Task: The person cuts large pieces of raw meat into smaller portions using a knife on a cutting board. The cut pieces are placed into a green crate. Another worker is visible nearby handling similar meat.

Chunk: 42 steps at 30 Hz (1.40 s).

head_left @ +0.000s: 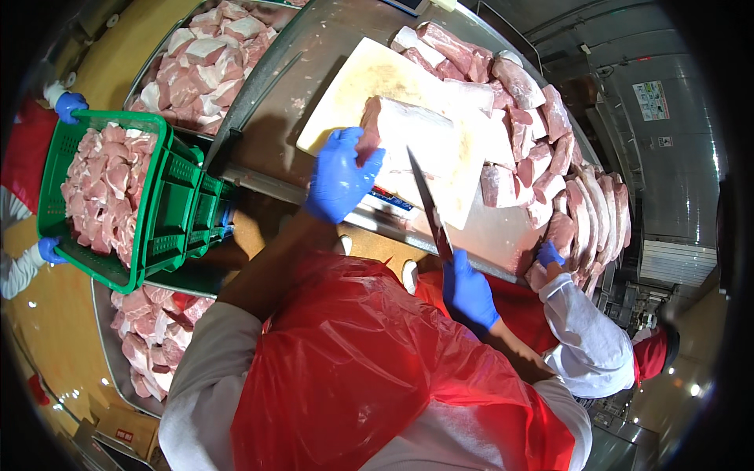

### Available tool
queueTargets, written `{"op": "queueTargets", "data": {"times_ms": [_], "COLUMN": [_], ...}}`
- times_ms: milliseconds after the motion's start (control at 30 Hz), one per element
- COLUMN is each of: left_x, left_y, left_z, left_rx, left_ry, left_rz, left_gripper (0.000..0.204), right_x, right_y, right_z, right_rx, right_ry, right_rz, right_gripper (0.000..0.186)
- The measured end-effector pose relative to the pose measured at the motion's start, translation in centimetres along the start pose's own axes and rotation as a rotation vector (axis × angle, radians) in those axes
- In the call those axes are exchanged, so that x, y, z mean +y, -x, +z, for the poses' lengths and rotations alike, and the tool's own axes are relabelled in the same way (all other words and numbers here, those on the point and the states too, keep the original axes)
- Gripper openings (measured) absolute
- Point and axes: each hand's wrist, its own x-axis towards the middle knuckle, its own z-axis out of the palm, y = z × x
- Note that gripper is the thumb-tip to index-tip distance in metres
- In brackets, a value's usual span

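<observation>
"What was closest to you?"

"My red apron (338, 369): thin, glossy plastic film, crinkled into folds, with white cloth sleeves (208, 385) showing beside it. Past it stretched the table (334, 59), smooth grey metal, wet-looking, with a raised rim."

"What was piled up around there?"

"To my right, a heap of pork (518, 149): chunky blocks with pink cut faces and white fat, then long, curved pieces lying side by side. Another person's blue-gloved hand (550, 253) was at its near end. To my left stood a green crate (170, 169), hard plastic with perforated walls, full of small, ragged, pale-pink pieces (110, 188). Someone else's gloved hands were at its far corners."

"And right in front?"

"A cream cutting board (345, 86), flat, stained yellowish in places. On it lay one thick pork slab (420, 133), broad and blocky, its top smooth white fat, its left end raw pink."

"Anything slimmer?"

"The knife (428, 196), a long metal blade tapering to a point over the slab's near side; I couldn't tell whether the tip touched."

"How was your grip?"

"My left hand (343, 177), in thin blue glove film, was half-curled against the slab's left end, thumb apart from the fingers. My right hand (469, 292) was wrapped closely round the knife's handle."
</observation>
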Motion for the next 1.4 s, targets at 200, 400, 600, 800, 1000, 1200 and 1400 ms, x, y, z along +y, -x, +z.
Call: {"op": "queueTargets", "data": {"times_ms": [200, 400, 600, 800, 1000, 1200, 1400], "left_x": [-1.9, -3.4, -4.3, -7.7, -13.2, -21.1, -16.6], "left_y": [-1.4, -0.3, -0.6, -2.0, -0.2, 5.5, 0.0], "left_z": [0.8, 1.3, 1.2, -2.5, -8.9, -35.5, -26.2], "left_rx": [-0.069, 0.001, -0.001, -0.121, -0.161, 0.465, 0.642], "left_ry": [-0.048, 0.249, 0.173, -0.018, 0.762, 1.355, -0.357], "left_rz": [-0.033, -0.118, -0.102, 0.105, -0.049, -0.165, -0.035], "left_gripper": [0.023, 0.017, 0.015, 0.009, 0.023, 0.038, 0.019], "right_x": [-5.7, -9.8, -4.9, 0.1, 0.1, 0.0, 0.2], "right_y": [-9.8, -17.5, -12.2, -1.4, -2.2, -6.3, -12.7], "right_z": [1.1, 1.0, 4.6, -0.2, -0.7, 0.9, 2.4], "right_rx": [0.311, 0.371, 0.095, -0.180, 0.130, 0.439, 0.467], "right_ry": [-0.207, -0.215, 0.098, 0.105, -0.178, -0.814, -1.178], "right_rz": [-0.124, -0.287, -0.210, -0.076, -0.121, -0.033, 0.027], "right_gripper": [0.018, 0.020, 0.019, 0.022, 0.020, 0.015, 0.021]}}
